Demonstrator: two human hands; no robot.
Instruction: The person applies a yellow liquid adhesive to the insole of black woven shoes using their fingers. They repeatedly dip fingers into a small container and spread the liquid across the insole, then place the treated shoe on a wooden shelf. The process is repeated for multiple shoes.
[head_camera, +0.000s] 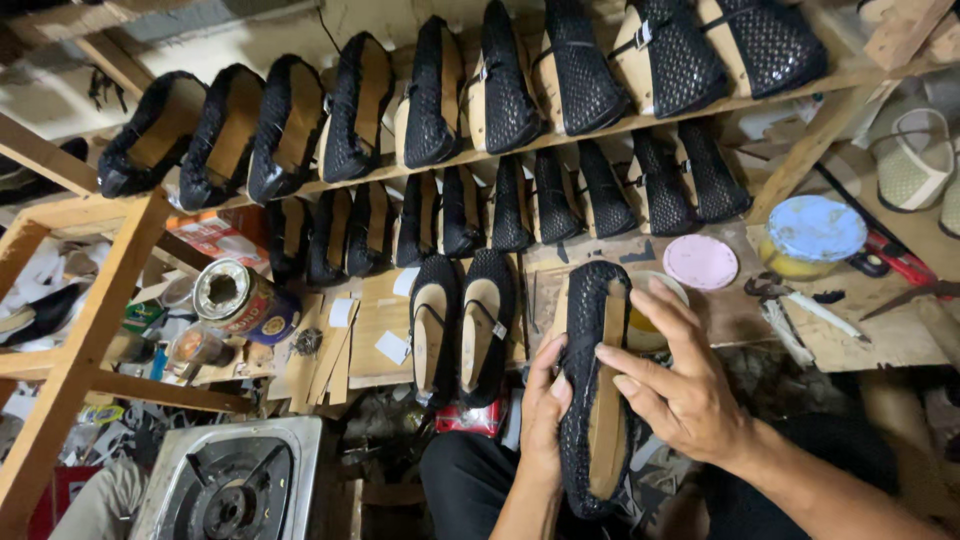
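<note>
Woven black shoe (590, 390) upside down over lap, below wooden shelf (620, 125). Left hand (545, 410) cups its side; right hand (680, 385) presses spread fingers on tan insole. Risk: uneven pressure, insole shifts off-centre, likely bonds crooked.

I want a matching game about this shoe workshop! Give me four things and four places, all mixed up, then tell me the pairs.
Things:
1. black woven shoe
2. pink lid
3. tin can
4. gas stove

Places:
A. lying on its side, left of the pair of shoes on the bench
B. bottom left, below the bench
C. between the left hand and right hand
D. flat on the bench, beside the blue-lidded jar

Pairs: 1-C, 2-D, 3-A, 4-B
</note>
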